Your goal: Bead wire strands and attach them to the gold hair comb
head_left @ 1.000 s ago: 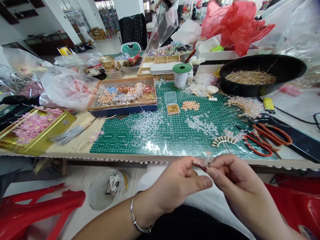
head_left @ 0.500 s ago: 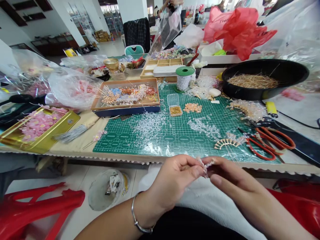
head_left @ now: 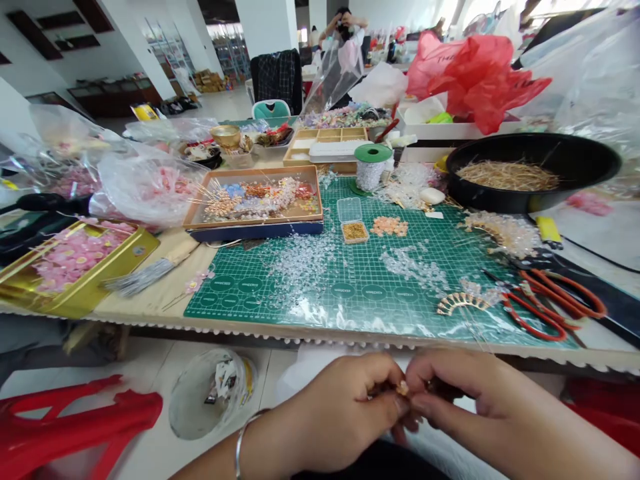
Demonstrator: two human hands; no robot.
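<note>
My left hand (head_left: 345, 407) pinches a small beaded piece (head_left: 403, 387) between thumb and forefinger, in front of the table edge. Most of that piece is hidden by the fingers. My right hand (head_left: 470, 393) is closed against its other side, thumb and fingertips together, touching the left fingertips. On the green cutting mat (head_left: 370, 313) beyond lie loose clear beads (head_left: 300, 260), a second patch of clear beads (head_left: 415, 263) and peach flower-shaped pieces (head_left: 390, 226). A small clear box (head_left: 355, 232) with its lid up holds gold beads. A gold comb-like piece (head_left: 463, 302) lies near the right hand.
Orange-handled scissors (head_left: 540, 320) lie at the right, below a black basin (head_left: 535, 193) of thin gold pins. A green spool (head_left: 373, 153) stands behind the mat. At left are a shallow box (head_left: 255, 230) of beaded sprays and a gold tin (head_left: 115, 267) of pink flowers.
Both hands have moved down, away from the table edge, and drawn closer together. The beaded piece, plainer to see before, is now mostly covered by fingers. The view has tilted slightly upward.
</note>
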